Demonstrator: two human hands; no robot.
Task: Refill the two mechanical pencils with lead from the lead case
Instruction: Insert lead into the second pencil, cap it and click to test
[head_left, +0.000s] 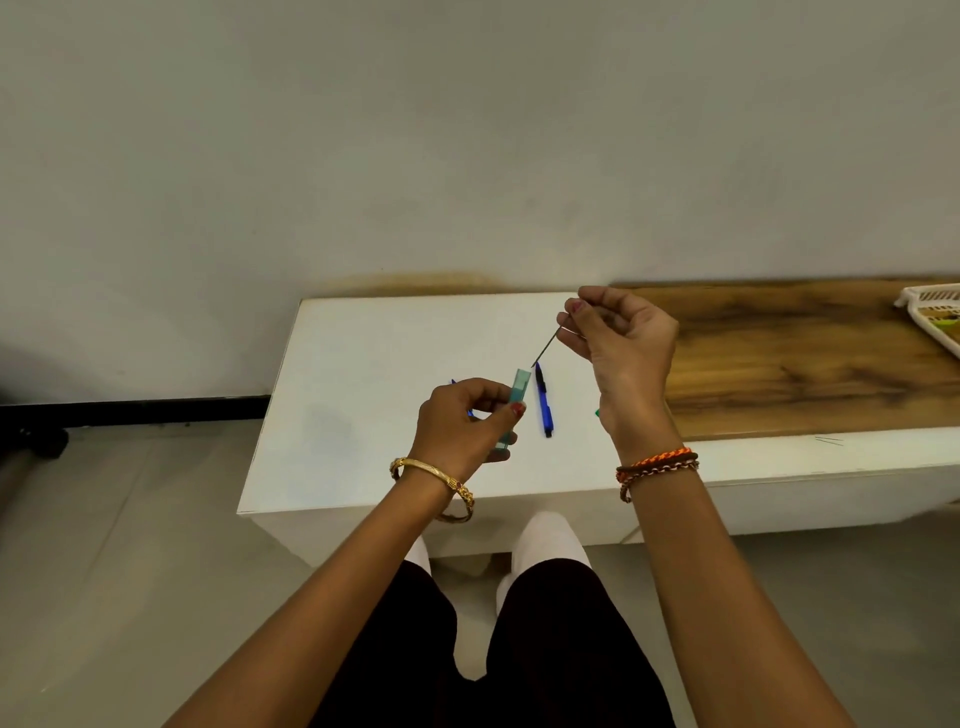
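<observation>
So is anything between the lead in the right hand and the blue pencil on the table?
Nothing visible. The right hand pinches the lead just above the blue pencil, which lies alone on the white table. The left hand holds the lead case beside it.

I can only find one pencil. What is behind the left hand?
A blue tip shows past the left hand, likely the second pencil; the hand, gripping the lead case, covers the rest. The other blue pencil lies in plain view.
</observation>
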